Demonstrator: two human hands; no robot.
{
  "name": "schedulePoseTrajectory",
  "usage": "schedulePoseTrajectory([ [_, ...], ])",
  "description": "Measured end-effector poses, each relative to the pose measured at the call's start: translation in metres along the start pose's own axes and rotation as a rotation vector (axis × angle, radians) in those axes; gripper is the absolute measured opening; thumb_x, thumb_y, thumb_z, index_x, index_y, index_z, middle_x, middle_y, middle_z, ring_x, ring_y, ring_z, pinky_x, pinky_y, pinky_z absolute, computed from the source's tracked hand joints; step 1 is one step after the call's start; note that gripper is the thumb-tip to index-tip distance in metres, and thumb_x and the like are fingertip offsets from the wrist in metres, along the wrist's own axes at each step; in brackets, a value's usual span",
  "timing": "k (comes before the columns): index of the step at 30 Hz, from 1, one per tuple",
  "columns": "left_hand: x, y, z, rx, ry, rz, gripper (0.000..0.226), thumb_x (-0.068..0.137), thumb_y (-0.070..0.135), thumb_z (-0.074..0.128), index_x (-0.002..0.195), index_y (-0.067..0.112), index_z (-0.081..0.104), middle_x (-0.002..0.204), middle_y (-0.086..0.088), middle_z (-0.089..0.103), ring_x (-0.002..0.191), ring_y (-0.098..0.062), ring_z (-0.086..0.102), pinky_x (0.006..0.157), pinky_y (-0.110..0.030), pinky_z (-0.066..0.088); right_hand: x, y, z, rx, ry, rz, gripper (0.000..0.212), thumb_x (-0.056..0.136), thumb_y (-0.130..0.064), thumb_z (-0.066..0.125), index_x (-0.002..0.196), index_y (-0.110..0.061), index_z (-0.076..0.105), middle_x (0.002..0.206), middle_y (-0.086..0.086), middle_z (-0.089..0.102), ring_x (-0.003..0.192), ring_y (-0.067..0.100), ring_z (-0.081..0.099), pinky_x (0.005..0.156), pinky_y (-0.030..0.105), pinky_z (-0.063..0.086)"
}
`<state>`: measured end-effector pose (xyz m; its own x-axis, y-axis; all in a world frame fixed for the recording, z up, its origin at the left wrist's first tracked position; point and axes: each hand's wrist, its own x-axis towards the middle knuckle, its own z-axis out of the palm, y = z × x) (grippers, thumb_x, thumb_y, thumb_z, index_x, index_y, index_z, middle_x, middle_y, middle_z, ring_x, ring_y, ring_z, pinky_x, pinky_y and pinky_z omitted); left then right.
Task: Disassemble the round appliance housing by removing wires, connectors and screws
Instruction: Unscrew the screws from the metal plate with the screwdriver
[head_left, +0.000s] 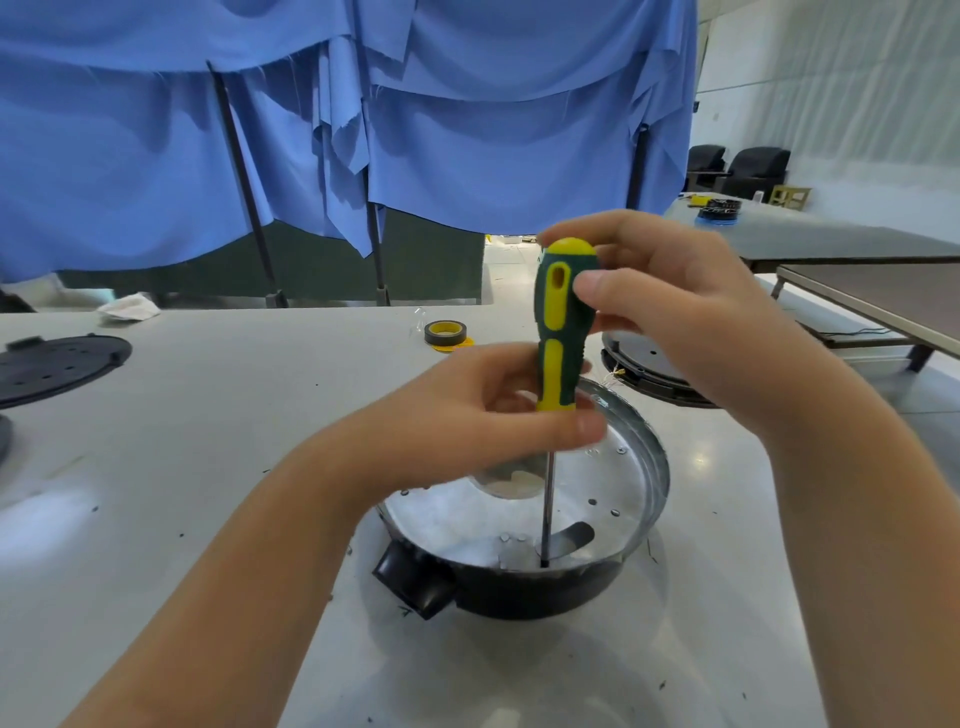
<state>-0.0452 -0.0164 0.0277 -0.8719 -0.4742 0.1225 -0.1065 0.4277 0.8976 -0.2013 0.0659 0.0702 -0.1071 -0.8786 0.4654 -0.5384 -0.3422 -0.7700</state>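
**Two hands on the driver, tip down in the housing**

We hold the screwdriver upright over the round housing, which sits on the white table just in front of us, its black plastic tab pointing toward our left. The shaft runs straight down and its tip meets the metal floor near the front wall, beside a curved slot. We judge that a screw sits there, though the tip hides it.

Our right hand takes the top of the green and yellow handle, thumb and fingers curled around the cap and pinching it. This is presumably the hand that turns and bears down. Our left hand wraps the lower handle, its fingers curled around the grip and its thumb laid across the front. We take that as a steadying hold, keeping the long shaft vertical so that the tip does not slip out of the screw head.

Small holes and what look like rivets or screw heads dot the metal floor. We see no wires or connectors inside.

Beyond the housing lie a roll of black and yellow tape and, to the right, a dark round part; a black perforated disc rests at the far left. We suppose these are set well apart to leave room for working.
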Motion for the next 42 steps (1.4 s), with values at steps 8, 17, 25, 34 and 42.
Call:
schedulePoseTrajectory([
  [8, 0.000, 0.008, -0.001, -0.113, 0.198, 0.055, 0.036, 0.071, 0.016, 0.077, 0.105, 0.012, 0.068, 0.093, -0.002, 0.075, 0.086, -0.019, 0.073, 0.081, -0.029, 0.058, 0.000, -0.002, -0.004, -0.060, 0.021, -0.014, 0.023, 0.084, -0.029, 0.052, 0.100, -0.029, 0.069, 0.101, -0.001, 0.070, 0.097, 0.013, 0.066, 0.090, 0.027, 0.054],
  [17, 0.004, 0.008, 0.010, -0.030, 0.245, 0.047, 0.048, 0.057, 0.042, 0.076, 0.100, 0.023, 0.065, 0.084, 0.005, 0.073, 0.082, -0.014, 0.072, 0.077, -0.027, 0.058, -0.002, -0.004, -0.005, -0.093, 0.100, -0.065, 0.017, 0.093, -0.020, 0.057, 0.099, -0.024, 0.072, 0.092, 0.003, 0.073, 0.090, 0.027, 0.066, 0.088, 0.041, 0.054],
  [25, 0.002, 0.009, 0.005, -0.111, 0.244, 0.055, 0.031, 0.078, 0.012, 0.074, 0.108, 0.016, 0.066, 0.094, 0.003, 0.075, 0.086, -0.013, 0.072, 0.082, -0.025, 0.057, -0.001, -0.003, -0.008, 0.040, 0.045, -0.018, 0.036, 0.095, -0.003, 0.037, 0.102, -0.015, 0.070, 0.098, -0.001, 0.074, 0.097, 0.005, 0.068, 0.081, 0.019, 0.054],
  [34, 0.004, 0.008, 0.007, -0.077, 0.286, 0.034, 0.035, 0.067, 0.035, 0.076, 0.098, 0.022, 0.068, 0.090, 0.010, 0.074, 0.086, -0.005, 0.070, 0.078, -0.017, 0.056, 0.001, -0.001, 0.004, -0.169, 0.130, -0.128, 0.018, 0.086, -0.039, 0.066, 0.103, -0.040, 0.068, 0.094, -0.009, 0.065, 0.083, 0.002, 0.061, 0.075, 0.011, 0.048],
  [42, 0.000, 0.009, 0.004, -0.155, 0.224, 0.077, 0.032, 0.078, 0.013, 0.073, 0.109, 0.012, 0.067, 0.096, -0.002, 0.075, 0.088, -0.017, 0.072, 0.081, -0.025, 0.057, 0.000, -0.003, 0.000, -0.003, 0.090, -0.057, 0.027, 0.090, -0.013, 0.047, 0.105, -0.019, 0.069, 0.098, -0.006, 0.073, 0.098, 0.006, 0.067, 0.092, 0.029, 0.053],
])
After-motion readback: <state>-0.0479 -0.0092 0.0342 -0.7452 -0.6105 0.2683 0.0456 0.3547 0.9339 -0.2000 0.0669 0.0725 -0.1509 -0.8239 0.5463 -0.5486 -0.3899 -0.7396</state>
